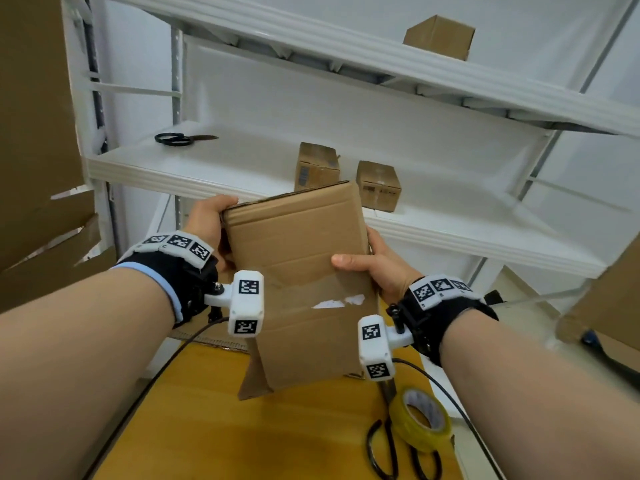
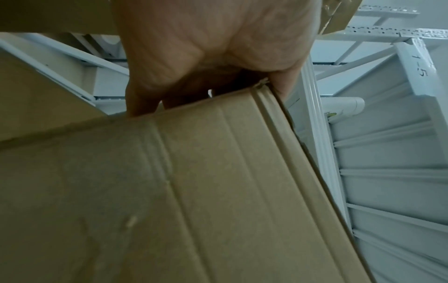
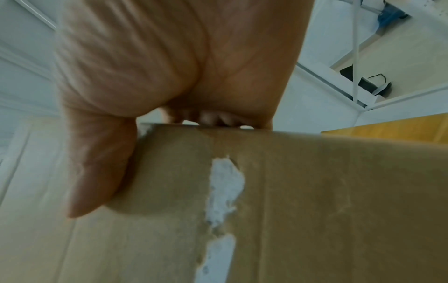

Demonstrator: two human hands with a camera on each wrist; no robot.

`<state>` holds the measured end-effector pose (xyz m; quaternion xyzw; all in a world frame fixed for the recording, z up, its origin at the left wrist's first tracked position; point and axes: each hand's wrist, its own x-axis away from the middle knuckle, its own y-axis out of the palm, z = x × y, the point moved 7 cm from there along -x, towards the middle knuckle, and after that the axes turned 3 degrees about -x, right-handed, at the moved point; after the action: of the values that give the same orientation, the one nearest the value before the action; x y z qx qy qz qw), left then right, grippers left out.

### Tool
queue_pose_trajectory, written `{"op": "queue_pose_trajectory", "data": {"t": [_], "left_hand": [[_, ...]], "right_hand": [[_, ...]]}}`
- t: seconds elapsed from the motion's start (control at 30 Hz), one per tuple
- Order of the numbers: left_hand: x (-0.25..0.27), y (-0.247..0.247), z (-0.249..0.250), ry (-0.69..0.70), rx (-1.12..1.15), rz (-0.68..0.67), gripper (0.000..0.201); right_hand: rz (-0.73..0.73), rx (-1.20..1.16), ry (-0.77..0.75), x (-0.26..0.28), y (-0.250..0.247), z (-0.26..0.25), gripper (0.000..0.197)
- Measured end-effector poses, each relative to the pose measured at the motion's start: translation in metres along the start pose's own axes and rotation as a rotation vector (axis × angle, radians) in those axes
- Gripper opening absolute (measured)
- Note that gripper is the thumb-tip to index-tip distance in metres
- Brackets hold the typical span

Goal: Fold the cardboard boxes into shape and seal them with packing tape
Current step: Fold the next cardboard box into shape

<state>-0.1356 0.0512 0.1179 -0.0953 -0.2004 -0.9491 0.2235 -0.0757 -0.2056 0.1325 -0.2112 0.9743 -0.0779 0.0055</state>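
White shelving behind, left hand (image 1: pixel 207 220) and right hand (image 1: pixel 377 265) gripping flattened cardboard box (image 1: pixel 304 282), tape roll (image 1: pixel 420 417) below (head view only)

- Flattened cardboard box (image 1: pixel 304 271): brown corrugated board, held up above the yellow-topped table, long axis roughly upright and tilted slightly. Crease lines cross its face; a strip of old tape and a torn white patch (image 1: pixel 337 302) are seen below mid-height. One lower flap hangs down at the bottom left corner.
- Roll of packing tape (image 1: pixel 420 415): yellowish, with a white core, laid tilted on the table at lower right, partly upon a pair of scissors.
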Motion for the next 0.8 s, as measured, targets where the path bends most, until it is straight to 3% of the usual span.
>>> {"op": "queue_pose_trajectory", "data": {"t": [0.07, 0.27, 0.37, 0.43, 0.63, 0.73, 0.8], "left_hand": [[0.001, 0.004, 0.0, 0.009, -0.001, -0.022, 0.026], [0.003, 0.016, 0.005, 0.069, -0.039, -0.068, 0.014], [0.002, 0.02, 0.002, 0.081, -0.041, -0.087, 0.009], [0.003, 0.023, -0.003, 0.067, -0.043, -0.09, 0.007], [-0.003, 0.021, -0.023, 0.039, -0.088, -0.08, 0.014], [-0.009, 0.008, -0.041, -0.014, -0.172, -0.043, 0.013], [-0.013, -0.004, -0.054, -0.043, -0.252, -0.013, 0.025]], "right_hand": [[0.0, 0.051, 0.035, 0.001, 0.001, 0.003, 0.099], [-0.002, 0.143, 0.234, 0.003, -0.003, 0.017, 0.074], [0.006, 0.113, 0.265, 0.004, 0.0, 0.017, 0.113], [0.046, 0.034, 0.257, 0.002, -0.003, 0.014, 0.124], [0.112, 0.084, 0.298, -0.005, -0.004, 0.01, 0.056], [0.136, 0.176, 0.345, -0.008, 0.001, 0.026, 0.05], [0.143, 0.247, 0.372, -0.011, 0.002, 0.043, 0.055]]}}
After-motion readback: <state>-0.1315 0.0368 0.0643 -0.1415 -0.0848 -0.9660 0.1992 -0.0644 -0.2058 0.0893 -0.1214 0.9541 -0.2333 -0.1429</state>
